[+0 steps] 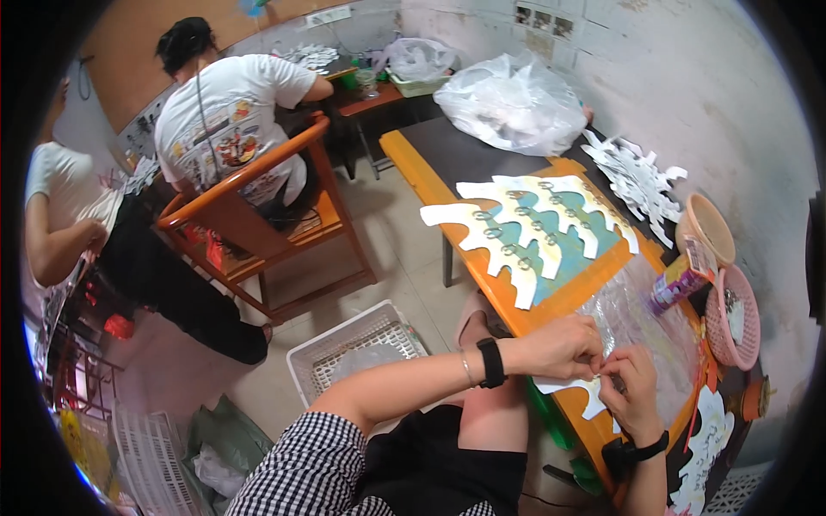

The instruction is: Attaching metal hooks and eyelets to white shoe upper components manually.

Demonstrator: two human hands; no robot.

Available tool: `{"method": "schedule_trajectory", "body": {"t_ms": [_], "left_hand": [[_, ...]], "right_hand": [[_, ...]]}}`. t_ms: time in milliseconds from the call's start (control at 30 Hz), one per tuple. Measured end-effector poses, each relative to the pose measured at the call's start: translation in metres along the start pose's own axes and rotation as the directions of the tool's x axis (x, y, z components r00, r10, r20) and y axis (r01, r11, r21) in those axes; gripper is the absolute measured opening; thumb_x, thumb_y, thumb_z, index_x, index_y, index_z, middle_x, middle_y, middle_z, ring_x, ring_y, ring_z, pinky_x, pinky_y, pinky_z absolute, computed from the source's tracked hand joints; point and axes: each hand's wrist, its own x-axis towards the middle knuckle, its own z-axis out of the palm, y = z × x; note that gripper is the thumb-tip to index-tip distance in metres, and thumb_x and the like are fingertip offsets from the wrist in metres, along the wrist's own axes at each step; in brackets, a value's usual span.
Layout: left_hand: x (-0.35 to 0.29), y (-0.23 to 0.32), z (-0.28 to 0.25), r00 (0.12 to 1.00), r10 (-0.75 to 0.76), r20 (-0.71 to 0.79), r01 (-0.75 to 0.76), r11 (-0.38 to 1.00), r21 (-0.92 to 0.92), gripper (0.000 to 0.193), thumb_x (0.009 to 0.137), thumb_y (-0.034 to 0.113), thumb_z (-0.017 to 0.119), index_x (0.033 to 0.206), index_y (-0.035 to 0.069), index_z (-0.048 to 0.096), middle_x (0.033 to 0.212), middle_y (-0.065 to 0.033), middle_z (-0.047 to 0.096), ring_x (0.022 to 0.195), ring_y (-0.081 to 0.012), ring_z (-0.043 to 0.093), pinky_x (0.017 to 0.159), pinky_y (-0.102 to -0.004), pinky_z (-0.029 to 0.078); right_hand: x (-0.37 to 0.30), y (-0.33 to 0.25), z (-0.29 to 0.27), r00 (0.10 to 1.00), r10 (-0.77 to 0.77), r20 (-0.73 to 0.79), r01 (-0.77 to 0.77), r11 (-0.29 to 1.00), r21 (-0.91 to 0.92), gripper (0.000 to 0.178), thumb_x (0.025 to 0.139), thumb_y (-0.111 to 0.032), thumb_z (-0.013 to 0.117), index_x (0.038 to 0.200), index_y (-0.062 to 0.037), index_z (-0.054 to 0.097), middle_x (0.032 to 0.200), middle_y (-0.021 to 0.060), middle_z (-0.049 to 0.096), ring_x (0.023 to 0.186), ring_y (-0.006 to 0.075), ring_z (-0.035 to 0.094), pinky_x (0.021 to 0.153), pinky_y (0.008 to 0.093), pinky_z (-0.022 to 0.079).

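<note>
Head view shows bare left hand (564,348) and right hand (634,389), grip pinching a white, scalloped, paper-like cutout (588,398), probably light, creasable, best edge-held.

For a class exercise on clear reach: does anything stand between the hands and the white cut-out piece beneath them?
Nothing visible does: the left hand and right hand meet at the white piece; exact contact is hidden.

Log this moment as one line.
left hand, right hand: fingertips together | over: white cut-out, table edge | beyond: white cut-outs bearing rings | grip contents: unclear
</note>
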Motion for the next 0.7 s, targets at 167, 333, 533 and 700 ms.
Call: {"method": "schedule_trajectory", "body": {"t_ms": [167, 333, 533, 700], "left_hand": [[-0.005, -0.003, -0.002, 0.998, -0.066, -0.007, 0.066, 0.997, -0.032, 0.012, 0.077, 0.013, 0.081, 0.084, 0.009, 0.072, 0.091, -0.0048, 0.071, 0.101, -0.0289, 0.063, 0.089, -0.0404, 0.050], [-0.005, -0.022, 0.014, 0.997, 0.013, -0.071, -0.015, 1.000, -0.023, 0.020, 0.070, 0.013, 0.085, 0.083, 0.008, 0.072, 0.087, -0.0069, 0.069, 0.096, -0.0324, 0.061, 0.085, -0.0424, 0.050], [0.013, -0.039, 0.048, 0.992, 0.014, -0.124, -0.020, 0.998, -0.052, 0.018, 0.056, 0.016, 0.086, 0.066, 0.009, 0.072, 0.074, -0.0078, 0.064, 0.096, -0.0306, 0.058, 0.080, -0.0406, 0.048], [0.005, -0.039, 0.038, 0.984, -0.052, -0.168, 0.043, 0.998, -0.056, 0.017, 0.058, 0.017, 0.086, 0.063, 0.010, 0.071, 0.069, -0.0064, 0.061, 0.093, -0.0288, 0.058, 0.076, -0.0395, 0.047]], "right_hand": [[0.004, 0.000, 0.005, 0.995, -0.101, 0.020, 0.101, 0.995, -0.018, 0.025, 0.070, 0.004, 0.074, 0.088, -0.0074, 0.061, 0.091, 0.0070, 0.064, 0.082, 0.0300, 0.059, 0.076, 0.0414, 0.042], [-0.004, 0.013, 0.010, 0.987, -0.163, -0.005, 0.163, 0.987, -0.019, 0.025, 0.071, 0.004, 0.072, 0.090, -0.0070, 0.060, 0.085, 0.0098, 0.060, 0.080, 0.0317, 0.057, 0.074, 0.0423, 0.042], [-0.008, 0.005, -0.019, 0.965, -0.196, 0.172, 0.207, 0.977, -0.046, 0.029, 0.080, 0.002, 0.077, 0.107, -0.0039, 0.068, 0.094, 0.0172, 0.068, 0.086, 0.0326, 0.066, 0.082, 0.0435, 0.052], [0.006, -0.003, -0.010, 0.986, -0.104, 0.131, 0.102, 0.995, 0.023, 0.026, 0.083, 0.007, 0.072, 0.107, -0.0014, 0.066, 0.094, 0.0172, 0.068, 0.084, 0.0345, 0.066, 0.079, 0.0413, 0.053]]}}
